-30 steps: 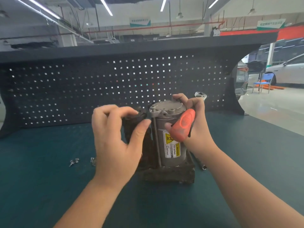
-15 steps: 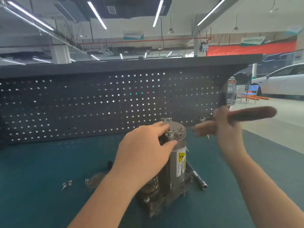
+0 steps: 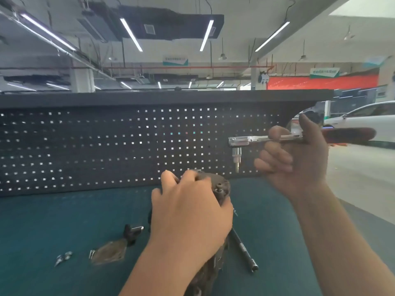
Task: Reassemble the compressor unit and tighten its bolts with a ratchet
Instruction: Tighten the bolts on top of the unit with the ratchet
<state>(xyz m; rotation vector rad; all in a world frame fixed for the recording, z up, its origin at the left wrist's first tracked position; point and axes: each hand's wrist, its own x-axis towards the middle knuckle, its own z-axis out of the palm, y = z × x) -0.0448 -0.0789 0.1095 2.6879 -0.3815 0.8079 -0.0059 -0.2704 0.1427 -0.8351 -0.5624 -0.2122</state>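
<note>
Head view, left hand (image 3: 188,214) gripping cylindrical metal compressor (image 3: 220,189), right hand (image 3: 299,161) holding chrome ratchet (image 3: 263,138)

Bright ceiling strip lights (image 3: 130,34), wide-angle edge distortion, slight overall motion blur.

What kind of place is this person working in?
Most likely a car repair or training workshop: a workbench backed by a black pegboard, a white car parked behind, and a ratchet in the right hand.

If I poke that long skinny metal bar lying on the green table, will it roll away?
Probably yes: the extension bar looks round and smooth and lies flat on the mat, so a sideways poke should roll it. It looks like solid metal, so likely stiff and heavy for its size.
</note>
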